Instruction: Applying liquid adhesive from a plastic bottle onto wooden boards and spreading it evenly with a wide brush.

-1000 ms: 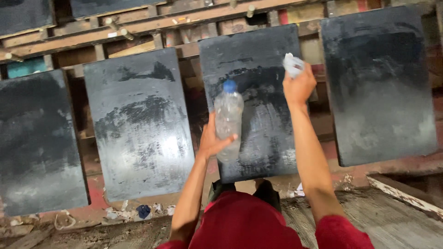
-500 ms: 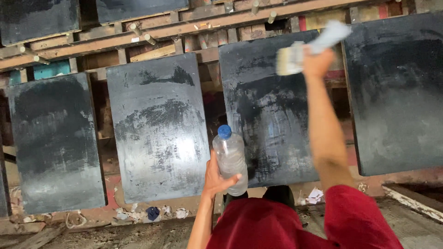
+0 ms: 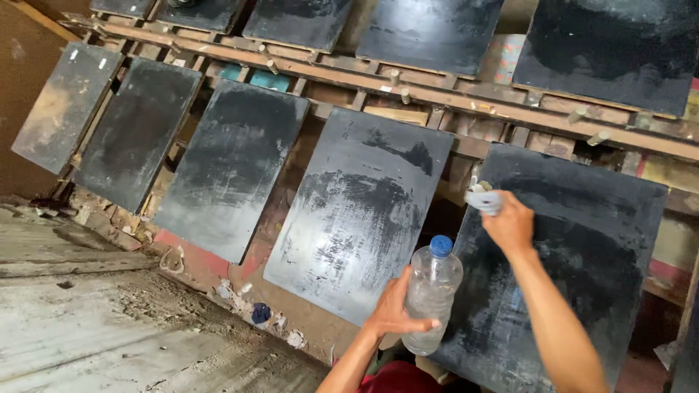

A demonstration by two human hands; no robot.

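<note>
The left hand (image 3: 393, 309) holds a clear plastic bottle (image 3: 431, 295) with a blue cap upright. The right hand (image 3: 510, 224) presses a pale brush (image 3: 483, 198) against a black board (image 3: 575, 269) leaning on a wooden rack (image 3: 437, 94).

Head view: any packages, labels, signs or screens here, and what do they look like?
Plastic bottle: held upright in the left hand, low centre; clear, blue cap, no label visible.
Signs, screens: none; only dark rectangular boards leaning on a wooden rack.
</note>
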